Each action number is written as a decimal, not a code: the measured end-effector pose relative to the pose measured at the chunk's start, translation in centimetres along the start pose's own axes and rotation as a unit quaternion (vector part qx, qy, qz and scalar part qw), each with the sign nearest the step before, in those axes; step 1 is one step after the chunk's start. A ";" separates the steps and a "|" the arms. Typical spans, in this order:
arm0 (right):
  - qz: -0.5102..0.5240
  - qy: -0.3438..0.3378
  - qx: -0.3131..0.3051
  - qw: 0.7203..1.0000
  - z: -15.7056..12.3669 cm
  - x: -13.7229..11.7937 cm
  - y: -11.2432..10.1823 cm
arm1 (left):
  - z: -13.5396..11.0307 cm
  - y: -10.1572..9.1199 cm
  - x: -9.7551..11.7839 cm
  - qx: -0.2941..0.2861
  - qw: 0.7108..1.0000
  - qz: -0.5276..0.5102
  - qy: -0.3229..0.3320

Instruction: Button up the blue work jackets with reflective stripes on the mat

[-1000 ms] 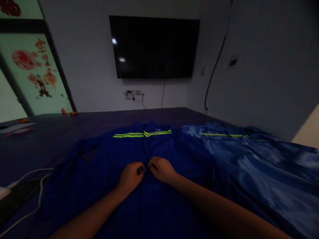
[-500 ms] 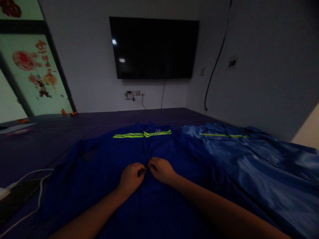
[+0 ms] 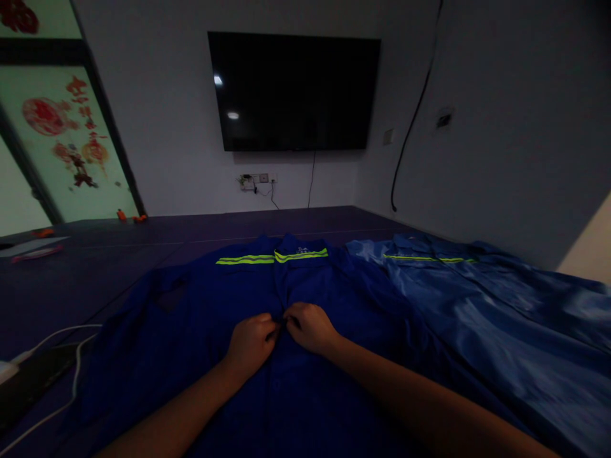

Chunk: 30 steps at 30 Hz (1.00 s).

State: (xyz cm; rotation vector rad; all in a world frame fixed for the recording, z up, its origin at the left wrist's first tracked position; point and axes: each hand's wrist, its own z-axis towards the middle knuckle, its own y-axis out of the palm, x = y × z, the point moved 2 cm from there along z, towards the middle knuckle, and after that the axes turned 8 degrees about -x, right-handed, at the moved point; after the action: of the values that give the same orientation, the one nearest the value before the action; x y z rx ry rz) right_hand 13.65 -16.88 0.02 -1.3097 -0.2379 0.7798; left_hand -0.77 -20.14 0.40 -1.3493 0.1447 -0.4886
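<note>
A dark blue work jacket [image 3: 324,381] with yellow-green reflective stripes across its chest lies spread out in front of me, collar facing away. My left hand [image 3: 252,340] pinches the cloth along the jacket's front opening. Close beside it, almost touching, my right hand [image 3: 309,326] has its fingers closed on the other side of the same front edge. Whatever small part sits between the fingertips, such as a button, is hidden and too dark to make out.
To the right lies a lighter blue garment [image 3: 477,312] with a thin yellow stripe. A white cable [image 3: 79,362] and a dark flat object [image 3: 42,381] are at the left. Farther back are orange items [image 3: 138,219], and a television [image 3: 296,92] hangs on the wall.
The fingers of my left hand have curled in a little more at the jacket's front edge. My right hand and both garments stay nearly where they were.
</note>
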 end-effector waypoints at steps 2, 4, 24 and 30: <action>-0.003 -0.004 0.003 1.000 -0.1 -0.1 -0.1 | 0.0 0.0 0.0 0.002 1.000 0.013 0.002; -0.002 -0.008 0.008 1.000 -0.1 -0.1 -0.1 | -0.1 0.1 0.1 0.002 1.000 0.023 0.004; -0.007 -0.009 0.021 1.000 -0.3 -0.2 -0.1 | 0.2 0.4 -0.3 -0.014 0.999 0.047 0.015; -0.015 -0.008 0.020 1.000 -0.3 -0.3 -0.2 | 0.2 0.4 -0.3 -0.013 0.999 0.045 0.016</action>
State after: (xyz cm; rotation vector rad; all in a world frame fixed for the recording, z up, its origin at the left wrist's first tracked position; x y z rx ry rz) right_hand 13.67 -17.34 0.21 -1.2604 -0.2532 0.7657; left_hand -0.86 -19.82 0.05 -1.3540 0.2375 -0.4329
